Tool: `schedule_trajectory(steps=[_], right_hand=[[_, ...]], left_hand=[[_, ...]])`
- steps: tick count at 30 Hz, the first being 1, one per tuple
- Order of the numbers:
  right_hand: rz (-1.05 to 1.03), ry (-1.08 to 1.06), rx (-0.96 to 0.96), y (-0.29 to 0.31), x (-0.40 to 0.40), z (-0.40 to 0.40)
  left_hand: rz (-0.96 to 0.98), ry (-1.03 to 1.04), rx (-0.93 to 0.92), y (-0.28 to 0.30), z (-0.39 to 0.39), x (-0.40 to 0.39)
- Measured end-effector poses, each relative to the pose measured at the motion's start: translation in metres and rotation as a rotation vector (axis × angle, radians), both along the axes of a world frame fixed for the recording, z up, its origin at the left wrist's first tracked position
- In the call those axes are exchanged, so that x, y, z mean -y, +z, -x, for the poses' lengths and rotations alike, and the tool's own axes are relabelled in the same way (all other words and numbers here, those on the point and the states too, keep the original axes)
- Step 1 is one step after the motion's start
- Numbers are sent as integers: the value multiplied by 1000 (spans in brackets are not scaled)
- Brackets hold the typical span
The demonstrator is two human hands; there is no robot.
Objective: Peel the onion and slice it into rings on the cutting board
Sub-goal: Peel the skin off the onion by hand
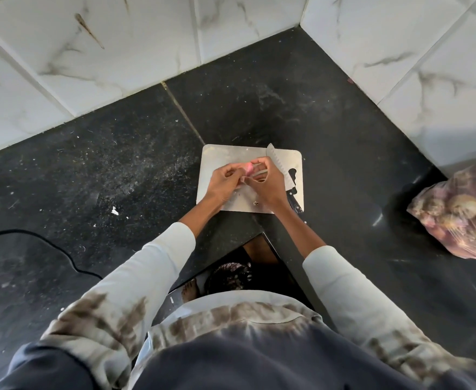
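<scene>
We hold the onion (248,168) between both hands over the middle of the board (217,156), mostly hidden by our fingers. Our left hand (223,180) is curled shut on the onion's left side, and our right hand (267,181) pinches it from the right, thumb and fingers closed on it. The knife (283,175) lies on the board just right of our right hand, tip pointing away. A bag (462,212) sits well apart on the counter (90,178).

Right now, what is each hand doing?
Left hand: closed on the onion over the cutting board.
Right hand: pinching the onion too; the knife lies untouched.
</scene>
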State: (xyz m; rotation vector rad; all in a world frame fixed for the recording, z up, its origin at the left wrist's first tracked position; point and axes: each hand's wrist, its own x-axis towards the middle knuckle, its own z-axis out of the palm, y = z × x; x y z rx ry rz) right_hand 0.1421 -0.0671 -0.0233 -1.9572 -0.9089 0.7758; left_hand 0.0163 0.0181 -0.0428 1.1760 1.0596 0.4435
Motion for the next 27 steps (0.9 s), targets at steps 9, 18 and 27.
schedule_trajectory(steps=[9, 18, 27], right_hand=[[27, 167, 110, -3, 16, -24], [41, 80, 83, -11, 12, -30], [94, -225, 269, -10, 34, -35]], left_hand=[[-308, -339, -236, 13, -10, 2], [-544, -478, -307, 17, -12, -2], [-620, -343, -372, 7, -17, 9]])
